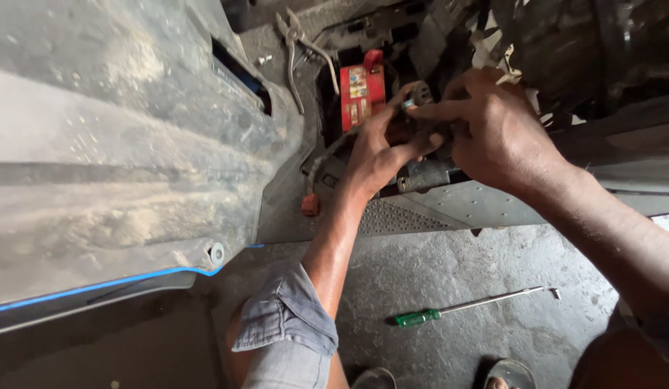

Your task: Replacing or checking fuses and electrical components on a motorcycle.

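A small grey metal connector piece [419,94] sits at the far middle of the scene, just right of the red rectangular battery [362,94] in the open black compartment of a vehicle. Both hands meet on it. The left hand [381,144] comes up from the near side, its fingers [399,97] curled up around the piece from the left and pinching it. The right hand [496,130] reaches in from the right, its fingers [435,110] stretched out and pressed together against the same piece; whether they grip it or only press on it cannot be told. The left forearm runs down to a rolled-up grey-blue sleeve [288,317] at the near middle.

Far left of the battery, a pair of metal pliers [295,43] lies with its handles spread. A small orange-red cap [310,204] hangs on a cable just left of the left wrist. A wide, dusty grey plastic body panel [118,144] with a blue edge fills the left. On the concrete floor [435,266] near the person lies a long screwdriver with a green handle [471,306], and two sandals [507,374] show at the near edge.
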